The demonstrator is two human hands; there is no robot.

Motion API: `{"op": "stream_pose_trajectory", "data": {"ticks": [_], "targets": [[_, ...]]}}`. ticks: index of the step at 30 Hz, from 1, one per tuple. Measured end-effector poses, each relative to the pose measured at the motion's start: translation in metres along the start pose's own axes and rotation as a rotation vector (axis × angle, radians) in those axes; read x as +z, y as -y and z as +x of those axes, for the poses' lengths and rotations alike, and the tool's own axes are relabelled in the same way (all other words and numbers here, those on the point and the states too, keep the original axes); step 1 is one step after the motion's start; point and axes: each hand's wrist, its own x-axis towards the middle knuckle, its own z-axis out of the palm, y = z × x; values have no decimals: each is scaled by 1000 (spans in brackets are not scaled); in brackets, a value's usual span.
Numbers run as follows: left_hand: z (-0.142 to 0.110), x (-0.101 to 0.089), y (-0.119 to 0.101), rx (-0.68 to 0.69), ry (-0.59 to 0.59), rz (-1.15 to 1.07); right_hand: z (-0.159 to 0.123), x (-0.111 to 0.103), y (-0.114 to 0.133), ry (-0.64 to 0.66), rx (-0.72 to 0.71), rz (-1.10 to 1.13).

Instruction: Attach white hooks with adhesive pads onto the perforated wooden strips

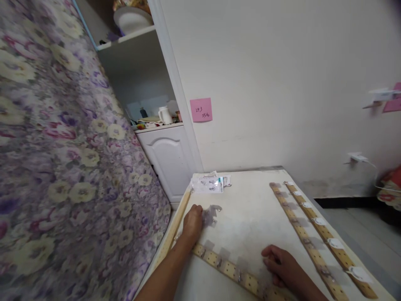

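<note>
My left hand (193, 220) is closed over the left part of the white table, fingers curled inward. Whatever it may hold is hidden. Just right of it lies a grey shadow with a small shiny piece (216, 210) at its edge. Under my left forearm runs a perforated wooden strip (230, 269) bearing several small clear pieces. My right hand (278, 265) hovers near this strip's right end, its index finger and thumb apart and nothing visible between them. Its other fingers are bent.
Two more wooden strips (300, 230) (324, 228) lie along the table's right side, one with white tags. Another strip (177, 221) follows the left edge. Printed clear packets (208, 185) lie at the back. A floral curtain (72, 167) hangs at left, beside a cabinet (169, 154).
</note>
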Motion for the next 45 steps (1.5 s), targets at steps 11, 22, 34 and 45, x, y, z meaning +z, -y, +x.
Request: {"op": "stream_pose_trajectory", "data": {"ticks": [11, 22, 34, 45], "targets": [[-14, -2, 20, -159, -230, -508, -1, -1, 4, 7, -43, 6], [-30, -17, -2, -42, -239, -238, -7, 1, 9, -19, -82, 7], [-30, -38, -14, 241, 24, 448, -4, 1, 6, -18, -83, -6], [-11, -35, -18, 535, 202, 629, -5, 1, 7, -23, -71, -9]]}}
